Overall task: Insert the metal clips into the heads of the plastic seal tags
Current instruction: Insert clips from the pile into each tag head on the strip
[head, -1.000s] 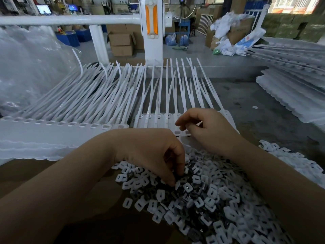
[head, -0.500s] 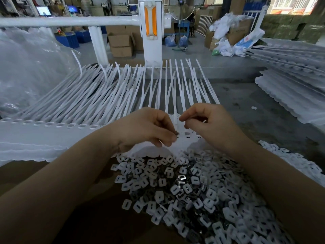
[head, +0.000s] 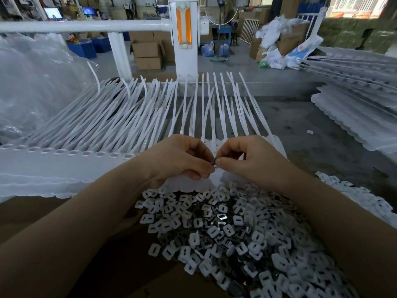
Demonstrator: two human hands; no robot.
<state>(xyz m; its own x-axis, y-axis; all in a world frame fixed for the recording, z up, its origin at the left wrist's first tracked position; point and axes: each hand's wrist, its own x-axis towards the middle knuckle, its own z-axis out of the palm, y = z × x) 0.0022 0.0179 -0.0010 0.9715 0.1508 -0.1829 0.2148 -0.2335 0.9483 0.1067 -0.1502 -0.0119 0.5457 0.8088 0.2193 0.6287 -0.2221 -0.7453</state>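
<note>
I am watching a small dark metal clip (head: pixel 213 163) being pinched between my left hand (head: pixel 180 160) and right hand (head: pixel 251 160), fingertips of both curling onto it just above the seal tag heads (head: pixel 211 143). I am judging it light, stiff and slippery, best taken by its edges. The hands are hiding the target head, and the clip's shape is hard to make out. A heap of loose clips (head: pixel 225 229) is lying nearer me.

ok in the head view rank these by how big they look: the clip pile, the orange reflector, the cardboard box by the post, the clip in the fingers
1. clip pile, largest by far, though nearest the camera
2. cardboard box
3. orange reflector, close to the box; both are far off, so unsure
4. clip, smallest, pinched between left hand and right hand
</note>
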